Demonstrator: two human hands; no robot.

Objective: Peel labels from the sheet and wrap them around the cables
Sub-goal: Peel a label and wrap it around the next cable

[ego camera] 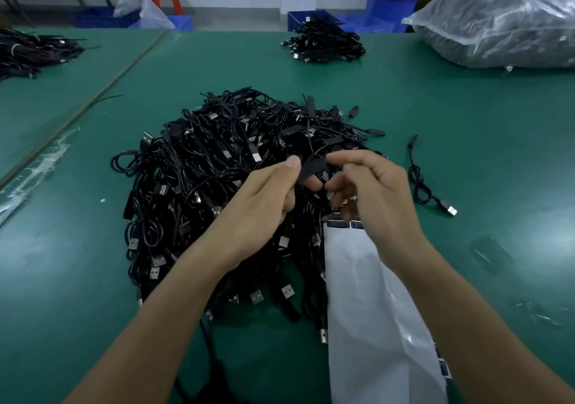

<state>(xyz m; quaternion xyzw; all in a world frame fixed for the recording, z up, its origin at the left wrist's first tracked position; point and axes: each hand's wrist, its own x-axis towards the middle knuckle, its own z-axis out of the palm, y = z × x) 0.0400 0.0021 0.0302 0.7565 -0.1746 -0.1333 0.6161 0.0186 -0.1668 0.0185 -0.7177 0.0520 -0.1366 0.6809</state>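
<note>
Left hand: fingers pinch black label on a cable.
Right hand: fingers pinch it too.
Label sheet: under right fingers, mostly peeled.
Cable pile: likely many left.

The cable heap blocks the centre; bare green table lies open either side

Label sheet partly under right forearm, its print too small.
</note>
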